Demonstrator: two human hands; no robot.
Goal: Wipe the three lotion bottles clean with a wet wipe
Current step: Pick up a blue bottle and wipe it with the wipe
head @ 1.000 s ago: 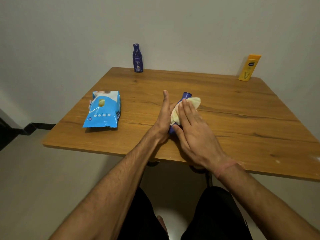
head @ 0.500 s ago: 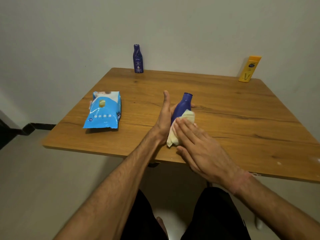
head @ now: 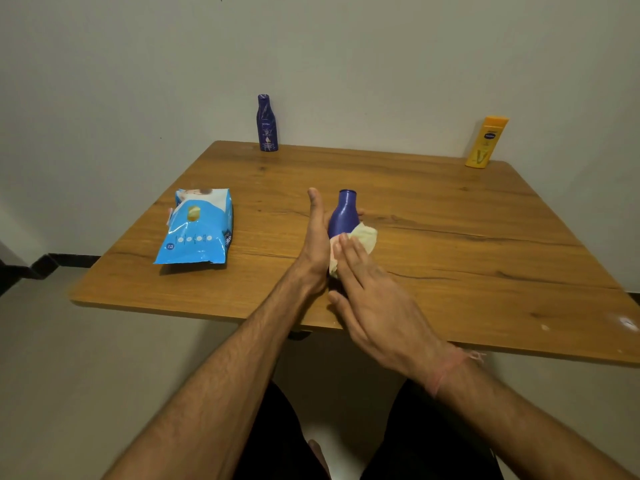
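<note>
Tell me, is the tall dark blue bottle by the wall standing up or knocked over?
Standing up. The tall dark blue bottle sits on its base at the wooden table's far edge, cap on top.

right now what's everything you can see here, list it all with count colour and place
round-shouldered blue plastic lotion bottle: 1, blue, table centre, between both hands
crumpled pale wet wipe: 1, cream, pressed on that bottle's side
slim dark blue lotion bottle: 1, navy, upright at far left edge
yellow lotion bottle: 1, yellow with orange cap, upright at far right corner
blue and white wet wipe pack: 1, lying flat, left of the hands
wooden table: 1, brown
left hand: 1, holds the centre bottle
right hand: 1, straight fingers press the wipe
</note>
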